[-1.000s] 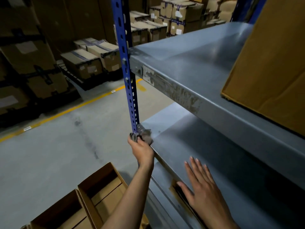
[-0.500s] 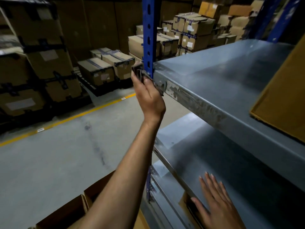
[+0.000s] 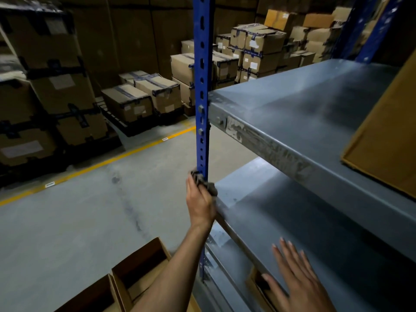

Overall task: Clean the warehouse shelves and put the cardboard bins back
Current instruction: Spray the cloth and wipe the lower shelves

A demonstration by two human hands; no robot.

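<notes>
While the left hand clenches a bunched grey rag against the blue upright, just where the middle shelf meets it, the right hand lies flat on that shelf's front part. Its fingers are straight and hold nothing.

Wiping stage, by my reading.

- The upper shelf carries a cardboard box at the right edge of view. Its front lip shows scuffed grey residue.
- Two open cardboard bins sit on the floor beside the rack, off the shelves.
- Another cardboard piece shows under the middle shelf near the right hand, too cut off to identify.

Judgement: cleaning is underway, not finished, and the floor pair has yet to go back. Whether the shelf tops are already clean, this dim light won't say.
</notes>
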